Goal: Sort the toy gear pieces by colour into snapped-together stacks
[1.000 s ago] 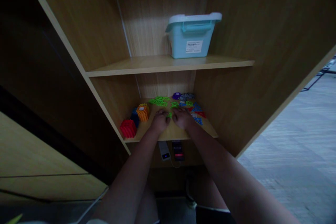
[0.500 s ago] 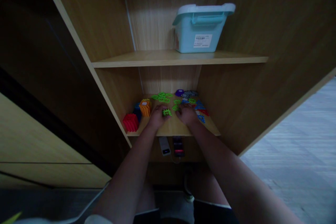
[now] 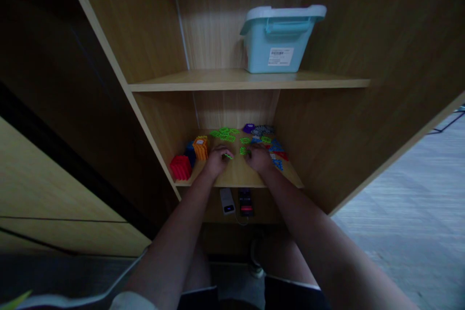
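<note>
My left hand [image 3: 217, 159] is closed on a green notched plastic building piece [image 3: 228, 156], which shows nearly edge-on past the fingers. To its right, my right hand [image 3: 258, 156] has its fingers bent together at the edge of another green building piece [image 3: 243, 150] close to the shelf surface. A single green piece [image 3: 245, 140] lies just behind that one. Farther back on the left is a loose pile of green pieces [image 3: 224, 133]. Blue pieces [image 3: 276, 146] and a red piece [image 3: 283, 155] lie beside my right hand, partly covered by it.
Stacks of orange pieces [image 3: 200, 148] and red pieces [image 3: 180, 168] stand at the left, with dark blue ones between. Purple [image 3: 248, 128] and grey pieces [image 3: 263, 130] lie at the back. A lidded blue bin [image 3: 279, 41] sits on the upper shelf [image 3: 203, 80]. A power bank [image 3: 227, 201] and phone [image 3: 246, 202] lie below.
The green piece in my left hand has turned from face-up to nearly edge-on, and that hand has drawn slightly left. My right hand has stayed almost in place.
</note>
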A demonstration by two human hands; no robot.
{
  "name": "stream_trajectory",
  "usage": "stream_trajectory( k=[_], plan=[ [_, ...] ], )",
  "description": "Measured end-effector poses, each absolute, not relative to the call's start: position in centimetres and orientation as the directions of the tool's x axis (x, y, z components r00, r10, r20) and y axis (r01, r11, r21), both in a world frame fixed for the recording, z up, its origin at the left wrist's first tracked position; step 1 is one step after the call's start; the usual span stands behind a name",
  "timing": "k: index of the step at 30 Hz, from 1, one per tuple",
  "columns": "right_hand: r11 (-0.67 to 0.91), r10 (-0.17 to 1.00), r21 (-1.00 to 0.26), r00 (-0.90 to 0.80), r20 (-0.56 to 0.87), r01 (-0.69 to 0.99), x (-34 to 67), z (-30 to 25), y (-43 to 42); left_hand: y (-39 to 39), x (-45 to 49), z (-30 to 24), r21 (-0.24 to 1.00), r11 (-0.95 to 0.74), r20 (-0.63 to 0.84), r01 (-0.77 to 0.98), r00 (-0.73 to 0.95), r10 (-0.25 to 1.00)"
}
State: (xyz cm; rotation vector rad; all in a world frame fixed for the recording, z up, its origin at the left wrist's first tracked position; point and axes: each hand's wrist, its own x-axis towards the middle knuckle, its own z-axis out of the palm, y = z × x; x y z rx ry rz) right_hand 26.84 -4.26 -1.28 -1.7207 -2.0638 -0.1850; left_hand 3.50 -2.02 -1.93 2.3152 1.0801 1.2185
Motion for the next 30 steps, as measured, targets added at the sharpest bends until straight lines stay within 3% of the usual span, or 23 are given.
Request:
stream_trajectory(
  k=[7,19,30],
  plan=[
    [0.158,0.907,-0.183,-0.07,0.414,0.97,26.72,-1.1,-4.52,-1.7,3.77,-2.39,0.559,-0.646,0.576,0.519,0.317,0.754],
    [0.206,0.896,-0.198,-0.104,0.432,0.958,26.91,-1.15,-4.34,-2.55,4.36,-1.71,0.526,-0.621,0.489,0.581,0.39,0.78],
    [0.227,0.891,-0.218,-0.112,0.441,0.949,27.0,-1.51,-4.22,-2.24,4.35,-1.85,0.491,-0.558,0.492,0.669,0.316,0.811]
  ],
)
